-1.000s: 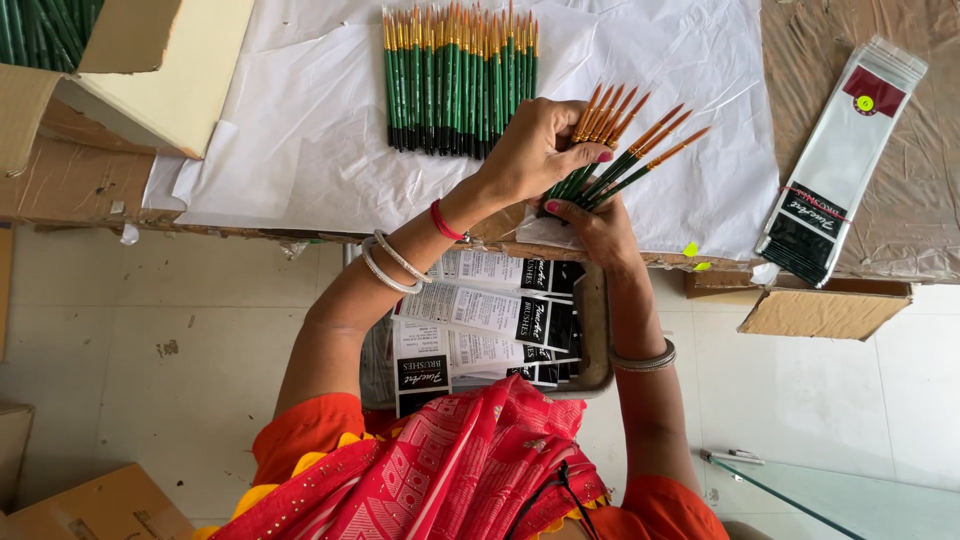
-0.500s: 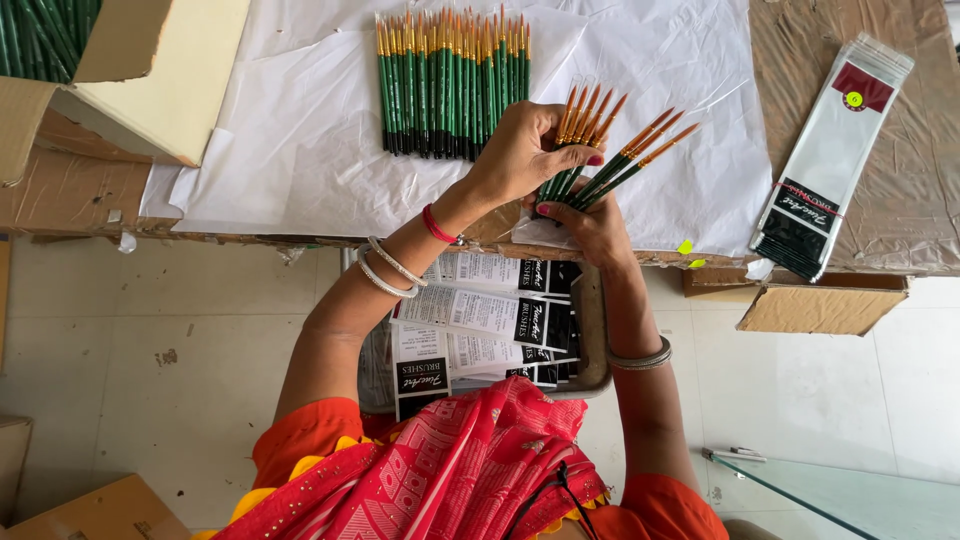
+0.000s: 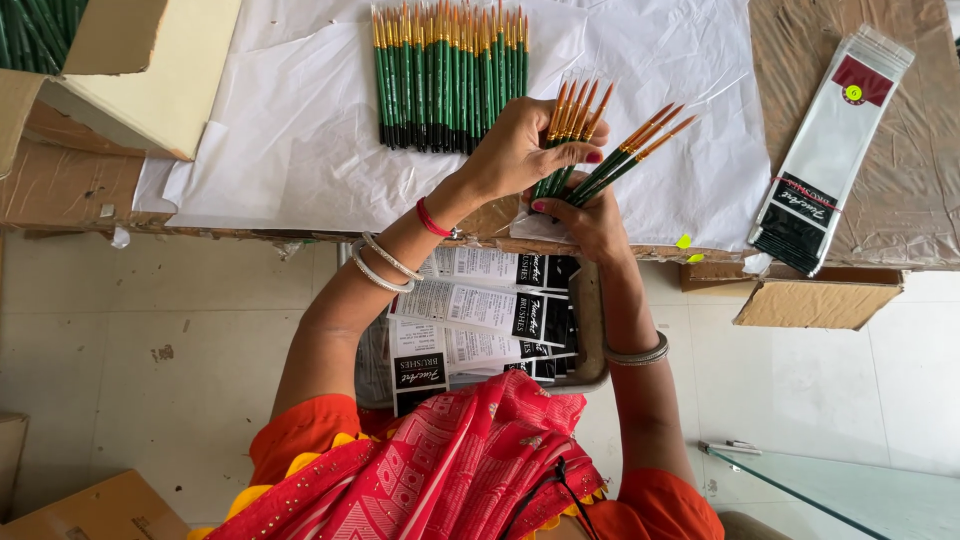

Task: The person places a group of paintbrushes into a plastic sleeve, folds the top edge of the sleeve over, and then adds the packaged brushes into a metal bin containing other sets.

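My left hand curls over a small bunch of paintbrushes, fingers closed around the green handles with the orange ends fanning upward. My right hand sits just below it, thumb and fingers pinched on a second fan of brushes that angles up to the right; how many brushes each hand grips I cannot tell, since the fingers hide the handles. Both hands work over a sheet of white paper spread on the table. Near them, toward the far edge, a tidy row of green brushes lies flat on the paper. Well to the right rests a stack of long clear packets. Below the table edge, a tray of printed cards sits on my lap.
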